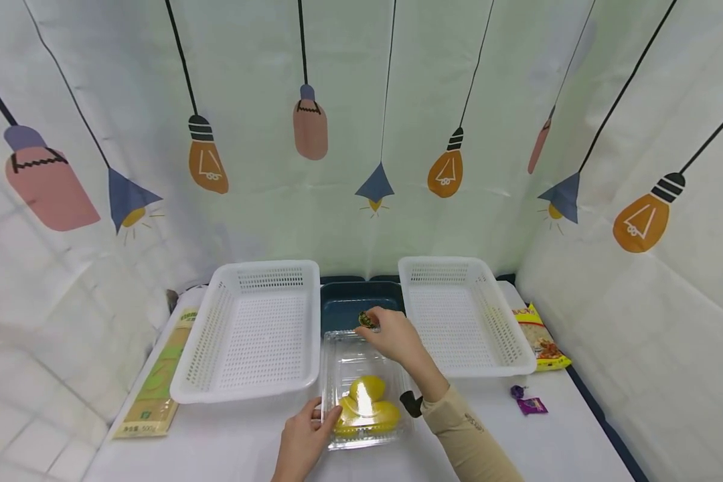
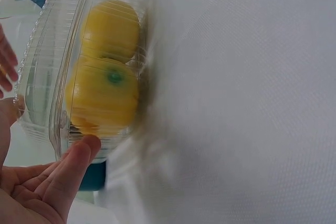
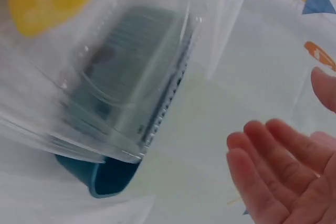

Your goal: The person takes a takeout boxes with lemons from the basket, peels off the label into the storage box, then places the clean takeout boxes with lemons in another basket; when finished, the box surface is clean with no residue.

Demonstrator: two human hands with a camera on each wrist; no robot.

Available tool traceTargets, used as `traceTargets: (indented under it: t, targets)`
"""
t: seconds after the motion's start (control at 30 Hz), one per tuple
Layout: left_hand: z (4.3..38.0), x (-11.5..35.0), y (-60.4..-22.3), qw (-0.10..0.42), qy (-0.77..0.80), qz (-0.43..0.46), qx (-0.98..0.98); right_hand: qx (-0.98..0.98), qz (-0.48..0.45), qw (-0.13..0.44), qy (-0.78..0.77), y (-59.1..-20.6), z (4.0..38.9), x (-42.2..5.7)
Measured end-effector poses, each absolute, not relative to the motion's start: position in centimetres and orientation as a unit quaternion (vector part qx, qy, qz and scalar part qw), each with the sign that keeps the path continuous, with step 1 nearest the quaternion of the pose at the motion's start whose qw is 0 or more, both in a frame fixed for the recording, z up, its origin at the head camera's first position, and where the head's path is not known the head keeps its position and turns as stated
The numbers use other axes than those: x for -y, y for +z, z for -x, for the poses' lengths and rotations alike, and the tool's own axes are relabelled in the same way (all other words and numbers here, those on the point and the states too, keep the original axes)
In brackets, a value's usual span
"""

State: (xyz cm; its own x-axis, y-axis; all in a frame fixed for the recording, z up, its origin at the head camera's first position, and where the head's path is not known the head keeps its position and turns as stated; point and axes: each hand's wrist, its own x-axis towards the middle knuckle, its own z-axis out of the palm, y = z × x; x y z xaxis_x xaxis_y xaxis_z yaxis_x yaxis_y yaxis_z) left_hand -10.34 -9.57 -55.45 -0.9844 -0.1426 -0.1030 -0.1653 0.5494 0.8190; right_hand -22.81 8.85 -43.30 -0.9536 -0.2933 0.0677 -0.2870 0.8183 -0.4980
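A clear plastic clamshell container [image 1: 361, 365] holds yellow bell peppers [image 1: 367, 408], one showing a green spot in the left wrist view. My left hand [image 1: 306, 432] grips its near left side, thumb over the lid edge and fingers against the base. Above the far end of the container is my right hand [image 1: 391, 335], its fingers [image 3: 278, 161] loosely bent and apart from the thumb, with nothing between them in the right wrist view. A small green-and-gold wrapped piece [image 1: 367, 320] shows beside the right thumb and forefinger in the head view, against the dark tray [image 1: 361, 294].
White slotted baskets stand left [image 1: 250, 335] and right [image 1: 464, 321] of the tray. A long flat green-and-tan packet [image 1: 156, 381] lies at far left. At far right are a yellow snack bag [image 1: 541, 338] and small purple wrapped pieces [image 1: 531, 405]. Printed cloth walls [image 1: 361, 227] surround the table.
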Motion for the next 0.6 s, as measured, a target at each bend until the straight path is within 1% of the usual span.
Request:
traceTargets:
  t: [0.13,0.3,0.6]
  targets:
    - [10.4,9.5,-55.5,0.010,0.464,0.088,-0.881,-0.958,0.115,0.003,-0.263,-44.5,20.7,-9.8]
    - [10.4,9.5,-55.5,0.020,0.464,0.092,-0.881,-0.963,0.081,0.012,-0.255,-46.0,18.5,-10.8]
    - [10.3,9.6,-55.3,0.018,0.463,0.089,-0.882,-0.969,0.042,0.039,-0.242,-48.0,16.2,-12.0]
